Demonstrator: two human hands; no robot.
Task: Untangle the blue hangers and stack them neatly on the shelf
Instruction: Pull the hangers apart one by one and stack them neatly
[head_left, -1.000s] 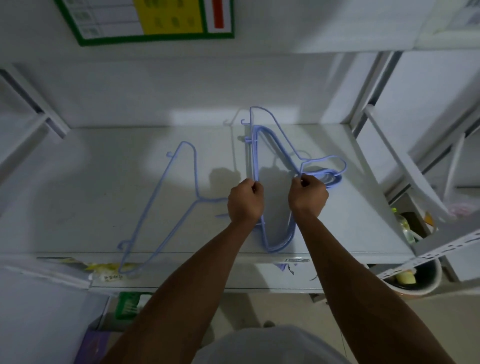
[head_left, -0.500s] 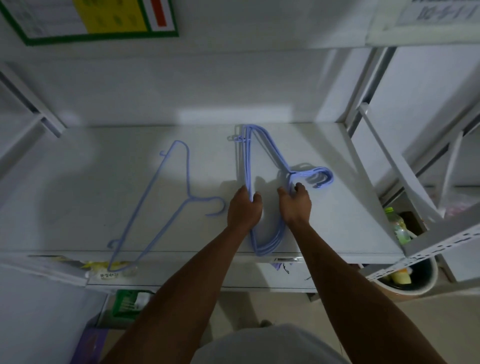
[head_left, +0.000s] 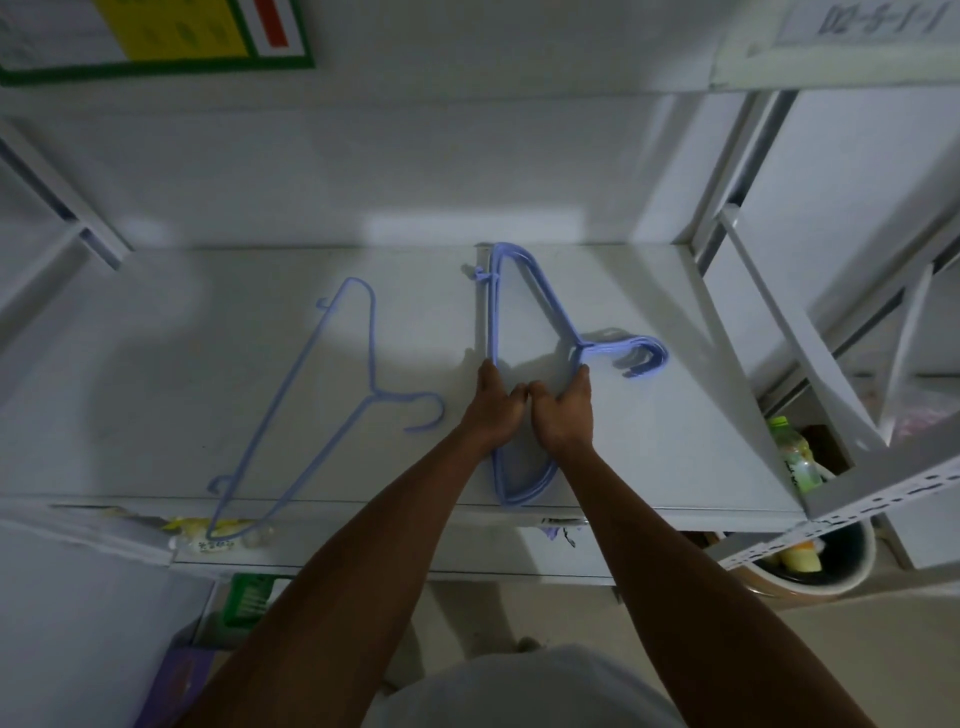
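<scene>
a pale shirt fills the bottom edge, and two bare forearms reach forward from it over the front of a white shelf (head_left: 675, 441). below the shelf on the right, a round bucket (head_left: 852, 564) holds bottles, and a green-capped bottle (head_left: 794, 457) stands just behind it. the left hand (head_left: 491, 410) and the right hand (head_left: 563, 415) lie side by side on a stack of blue hangers (head_left: 494, 312) that rests flat on the shelf, its near end reaching the front edge. the left hand's fingers are nearly straight and lie along the stack's long straight bar; the right hand's fingers are also stretched out, their tips touching the stack near its neck, and the two thumbs meet between the hands. neither hand wraps around the stack. the stack's hooks point right. to the left, apart from the stack, a single blue hanger (head_left: 370, 396) lies flat and slanted, its near end sticking out past the shelf edge. beyond is a white wall, with a green-framed poster (head_left: 156, 36) at the top left.
</scene>
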